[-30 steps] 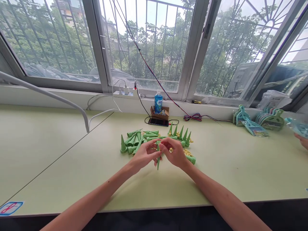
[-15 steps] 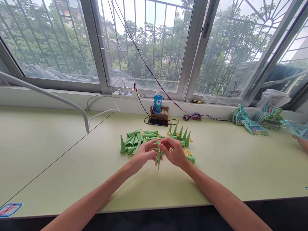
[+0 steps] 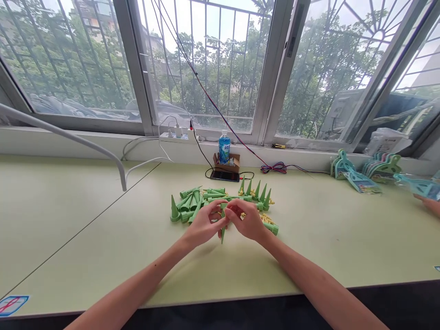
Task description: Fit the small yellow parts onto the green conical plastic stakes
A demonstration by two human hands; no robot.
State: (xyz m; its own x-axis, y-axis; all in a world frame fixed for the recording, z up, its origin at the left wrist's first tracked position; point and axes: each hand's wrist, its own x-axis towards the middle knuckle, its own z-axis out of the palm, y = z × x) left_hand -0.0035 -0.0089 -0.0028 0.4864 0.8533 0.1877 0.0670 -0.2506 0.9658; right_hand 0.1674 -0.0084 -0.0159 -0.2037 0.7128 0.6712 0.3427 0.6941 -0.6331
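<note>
My left hand [image 3: 206,223] is closed round a green plastic spike [image 3: 222,236], which points downward over the table. Fingers of my right hand [image 3: 245,219] are pinched together against the spike's upper part. What lies between those fingertips is hidden; it may be a small piece. Just beyond my hands lies a pile of green cone-shaped spikes [image 3: 195,199], some on their sides. Several upright spikes [image 3: 264,192] stand in a row at the right of the pile. Small yellow pieces [image 3: 268,218] are scattered among them, partly covered by my right hand.
A phone [image 3: 225,176] with a cable lies behind the pile, before a small cardboard box [image 3: 233,163] and a blue bottle [image 3: 224,147]. A bundled cable [image 3: 274,168] sits farther right. Bagged dustpan-like items [image 3: 360,178] and another person's hand [image 3: 429,204] are at far right.
My left thumb has closed in against the spike, and both hands have come closer together. The spike has shifted slightly left. At far right the other person's hand has moved a little left.
</note>
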